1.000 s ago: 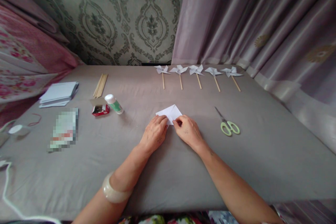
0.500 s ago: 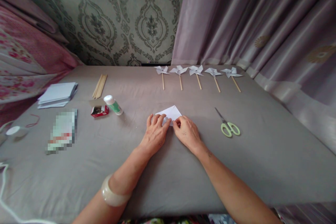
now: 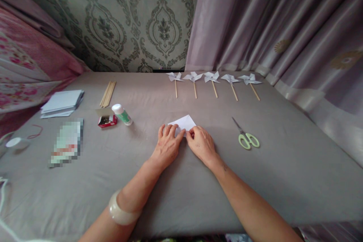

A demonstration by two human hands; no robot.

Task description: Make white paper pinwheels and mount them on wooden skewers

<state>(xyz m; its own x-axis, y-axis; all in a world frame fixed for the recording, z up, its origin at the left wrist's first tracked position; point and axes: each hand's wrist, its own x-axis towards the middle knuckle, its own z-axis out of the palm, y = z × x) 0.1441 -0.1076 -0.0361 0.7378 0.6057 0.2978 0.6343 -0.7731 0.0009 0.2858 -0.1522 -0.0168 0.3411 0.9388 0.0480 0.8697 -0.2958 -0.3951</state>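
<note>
A folded sheet of white paper (image 3: 185, 121) lies on the cloth-covered table in front of me, one corner pointing away. My left hand (image 3: 168, 141) holds its left side down, fingers bent over it and thumb at the near edge. At the near right edge, my right hand (image 3: 202, 141) pinches the paper between thumb and fingers. The two thumbs almost meet, and both hands cover much of the near part of the sheet. To the right lie scissors (image 3: 245, 136) with light green handles, apart from my right hand.
Several paper pinwheels (image 3: 212, 78) on sticks lie along the back. On the left are wooden sticks (image 3: 108, 93), a glue stick (image 3: 122, 115), a red box of small metal pieces (image 3: 107, 121), a paper stack (image 3: 62, 102), a blurred packet (image 3: 67, 143) and a white cord (image 3: 4, 204).
Both hands stay on the paper in nearly the same place. The whole view has shifted very slightly; nothing else has visibly moved.
</note>
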